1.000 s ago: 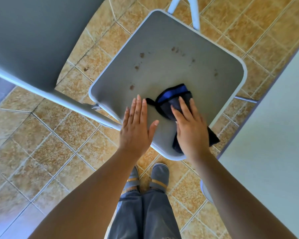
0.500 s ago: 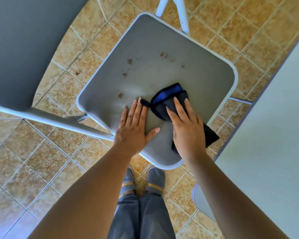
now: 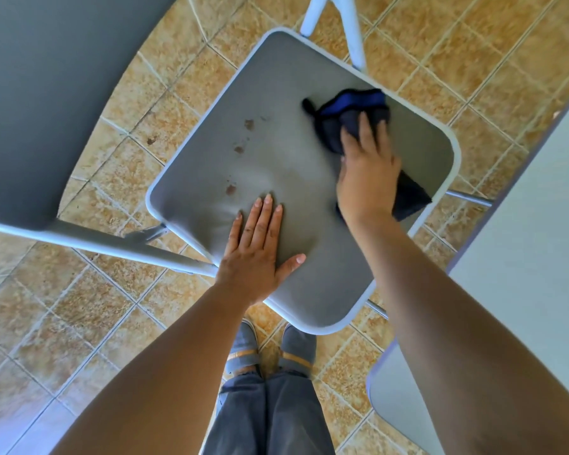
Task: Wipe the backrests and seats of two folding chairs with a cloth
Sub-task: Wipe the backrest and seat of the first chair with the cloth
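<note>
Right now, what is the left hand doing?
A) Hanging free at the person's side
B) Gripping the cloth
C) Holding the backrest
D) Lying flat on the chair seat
D: the left hand lies flat with straight fingers on the grey seat, while the right hand presses the dark cloth farther along the seat.

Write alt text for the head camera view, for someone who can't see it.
Seen from above, a person's right hand presses a dark blue cloth onto a grey folding chair seat, while the left hand rests flat beside brown stains. Tan floor tiles lie beneath.
</note>
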Demonstrator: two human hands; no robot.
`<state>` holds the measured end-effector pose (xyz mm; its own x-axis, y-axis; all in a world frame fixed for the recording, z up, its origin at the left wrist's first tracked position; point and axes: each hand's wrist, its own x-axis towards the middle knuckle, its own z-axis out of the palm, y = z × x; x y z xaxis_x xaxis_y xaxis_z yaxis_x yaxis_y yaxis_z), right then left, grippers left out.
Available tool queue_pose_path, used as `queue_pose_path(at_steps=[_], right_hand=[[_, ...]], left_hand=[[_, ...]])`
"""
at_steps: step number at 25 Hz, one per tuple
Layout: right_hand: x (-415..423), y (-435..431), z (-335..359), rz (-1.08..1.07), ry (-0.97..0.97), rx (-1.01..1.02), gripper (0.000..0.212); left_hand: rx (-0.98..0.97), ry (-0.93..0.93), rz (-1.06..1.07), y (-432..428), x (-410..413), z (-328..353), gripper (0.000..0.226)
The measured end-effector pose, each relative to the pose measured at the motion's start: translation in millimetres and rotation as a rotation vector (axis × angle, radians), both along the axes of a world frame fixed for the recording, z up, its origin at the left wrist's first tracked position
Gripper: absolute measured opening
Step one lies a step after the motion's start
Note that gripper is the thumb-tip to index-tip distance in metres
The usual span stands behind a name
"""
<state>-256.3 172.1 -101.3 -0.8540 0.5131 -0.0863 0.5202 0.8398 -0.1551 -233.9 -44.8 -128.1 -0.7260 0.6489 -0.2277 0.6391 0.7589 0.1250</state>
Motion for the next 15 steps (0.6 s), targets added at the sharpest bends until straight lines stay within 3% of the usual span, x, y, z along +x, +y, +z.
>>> queue_pose_path(at_steps=[4, 10, 12, 15], right_hand=[[50.7, -11.1, 2.1, 0.277, -0.004, 0.009, 0.053], [-1.0, 32.0, -1.2, -0.069, 0.024, 0.026, 0.046], [-35.3, 23.2, -2.2, -0.038, 0.005, 0.012, 0.047], [-50.0, -10.7, -3.9, 0.186, -0.013, 0.008, 0.049]], left_hand=[[0.002, 0.009, 0.001, -1.9, -0.6, 1.3, 0.085], [0.014, -0.004, 0.001, -2.7, -0.4, 0.1, 0.085], [0.012, -0.002, 0.0, -2.2, 0.6, 0.6, 0.085], [0.008, -0.012, 0.003, -1.2, -1.1, 2.1, 0.085]])
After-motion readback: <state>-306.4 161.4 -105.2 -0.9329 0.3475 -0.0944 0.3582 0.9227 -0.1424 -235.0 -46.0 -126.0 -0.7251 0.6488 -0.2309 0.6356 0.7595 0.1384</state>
